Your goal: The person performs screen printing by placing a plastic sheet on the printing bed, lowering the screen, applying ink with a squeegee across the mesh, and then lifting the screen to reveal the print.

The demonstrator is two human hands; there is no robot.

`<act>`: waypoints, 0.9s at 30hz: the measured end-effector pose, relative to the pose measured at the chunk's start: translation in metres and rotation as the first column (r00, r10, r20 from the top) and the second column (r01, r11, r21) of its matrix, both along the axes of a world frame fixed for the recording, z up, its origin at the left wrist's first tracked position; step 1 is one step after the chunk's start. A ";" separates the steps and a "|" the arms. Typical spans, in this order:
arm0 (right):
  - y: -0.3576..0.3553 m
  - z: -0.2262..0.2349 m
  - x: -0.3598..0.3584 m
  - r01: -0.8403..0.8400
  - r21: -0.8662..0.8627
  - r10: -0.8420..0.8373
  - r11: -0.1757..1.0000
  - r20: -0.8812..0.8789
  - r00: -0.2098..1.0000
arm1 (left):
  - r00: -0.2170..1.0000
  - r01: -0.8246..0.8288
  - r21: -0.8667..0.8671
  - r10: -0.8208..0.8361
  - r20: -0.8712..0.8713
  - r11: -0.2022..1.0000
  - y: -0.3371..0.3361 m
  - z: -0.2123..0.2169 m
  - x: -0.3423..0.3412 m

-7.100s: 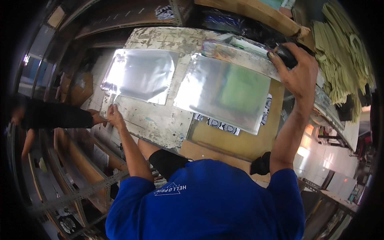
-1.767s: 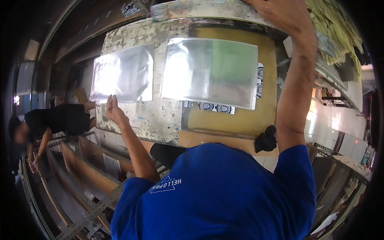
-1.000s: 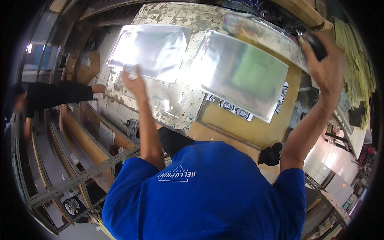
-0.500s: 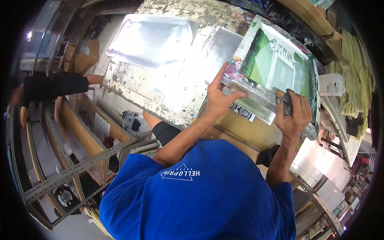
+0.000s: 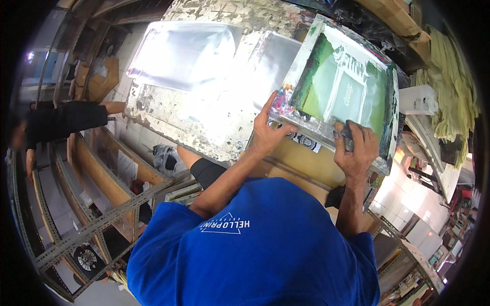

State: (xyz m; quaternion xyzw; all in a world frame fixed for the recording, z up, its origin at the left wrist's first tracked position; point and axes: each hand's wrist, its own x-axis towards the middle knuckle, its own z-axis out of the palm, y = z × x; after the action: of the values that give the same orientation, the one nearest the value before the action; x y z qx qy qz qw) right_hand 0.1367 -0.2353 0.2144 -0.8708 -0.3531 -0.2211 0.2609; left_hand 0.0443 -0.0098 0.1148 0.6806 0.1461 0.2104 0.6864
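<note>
A screen-printing frame (image 5: 393, 102) with a green-coated mesh lies over the right part of the worn worktable. White ink streaks run around a pale panel in its mesh. My left hand (image 5: 268, 133) is closed on the frame's near left corner, thumb on the near edge and fingers up the side. On the near edge further right, my right hand (image 5: 359, 150) grips a dark, worn block (image 5: 343, 135); I cannot tell whether it is fixed to the frame. A patterned black-and-white strip (image 5: 306, 142) shows just below the near edge.
Shiny clear sheets (image 5: 189, 56) cover the worktable (image 5: 173, 109) at left. A white plastic tub (image 5: 418, 100) stands right of the frame, near hanging yellowish cloths (image 5: 444, 76). Metal shelving (image 5: 92, 232) fills the lower left. Another person's black sleeve (image 5: 76, 120) shows at far left.
The printing frame has come down and shifted slightly left and nearer, with both my hands on it. The pale sheet edge beneath it is now mostly covered.
</note>
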 end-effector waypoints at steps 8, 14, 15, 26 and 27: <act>-0.002 -0.033 -0.014 -0.002 -0.044 -0.003 0.999 -0.123 0.992 | 0.998 -0.063 0.314 0.069 -0.008 0.947 0.001 -0.049 -0.017; -0.012 -0.048 -0.009 0.005 -0.084 -0.028 0.996 -0.270 0.963 | 0.991 -0.131 0.441 0.114 0.064 0.888 0.004 -0.065 -0.018; -0.013 -0.050 -0.007 0.009 -0.078 -0.031 0.997 -0.292 0.956 | 0.992 -0.128 0.444 0.117 0.053 0.887 0.004 -0.066 -0.018; -0.015 -0.038 0.026 0.222 0.030 -0.148 0.975 -0.659 0.738 | 0.987 -0.164 0.494 0.143 0.080 0.854 0.008 -0.066 -0.019; -0.015 -0.037 0.030 0.168 0.035 -0.102 0.985 -0.673 0.733 | 0.983 -0.182 0.505 0.148 0.106 0.844 0.007 -0.066 -0.020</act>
State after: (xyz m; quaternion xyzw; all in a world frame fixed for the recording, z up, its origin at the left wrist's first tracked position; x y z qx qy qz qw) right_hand 0.1671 -0.2501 0.1776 -0.9022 -0.1613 0.0709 0.3937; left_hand 0.0248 -0.0023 0.0487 0.8165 0.1211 0.3213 0.4641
